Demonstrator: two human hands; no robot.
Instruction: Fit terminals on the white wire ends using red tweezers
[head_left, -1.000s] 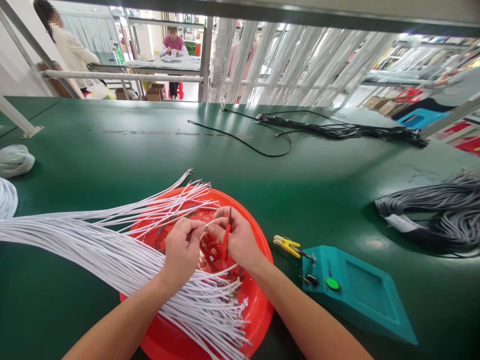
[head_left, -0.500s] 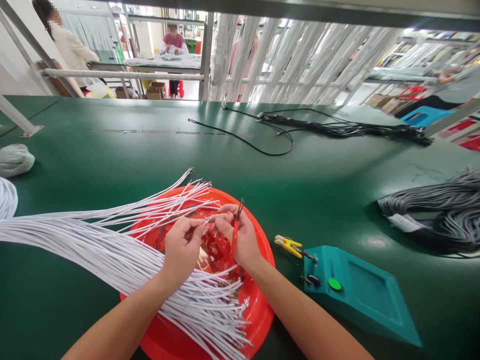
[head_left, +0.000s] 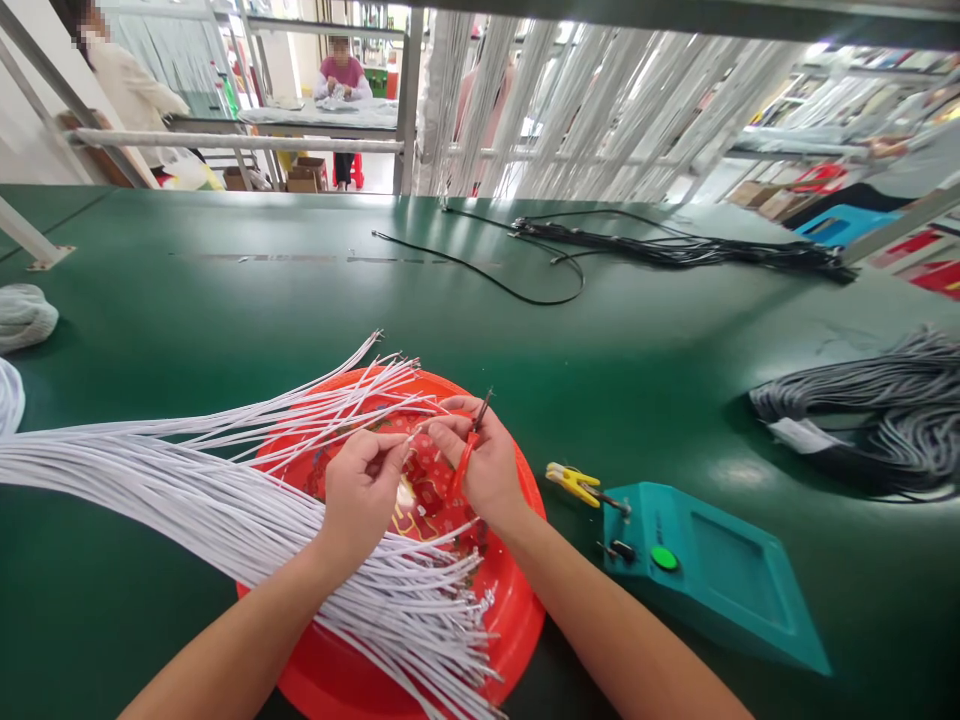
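My left hand [head_left: 358,492] pinches the end of one white cable [head_left: 415,434] between thumb and forefinger. Close beside it, my right hand [head_left: 491,470] is closed around red-handled scissors [head_left: 468,452], their dark tips pointing up and away. The right thumb and forefinger are at the cable's tip; whether they grip it I cannot make out. Beneath both hands lies a red basin [head_left: 523,625] with a printed bottom. A large bundle of white cables [head_left: 225,510] stretches from the left across it, splitting into an upper and a lower group with stripped ends.
A teal box [head_left: 720,570] with a green button and a yellow clip [head_left: 574,484] stands right of the basin. Black cables [head_left: 675,247] lie at the back, and a dark grey coil [head_left: 885,420] at the right. Metal posts and hanging white cables rise behind; people sit beyond.
The scissors have tilted further right in my right hand. My fingertips have shifted slightly around the cable end. The whole view has moved a little.
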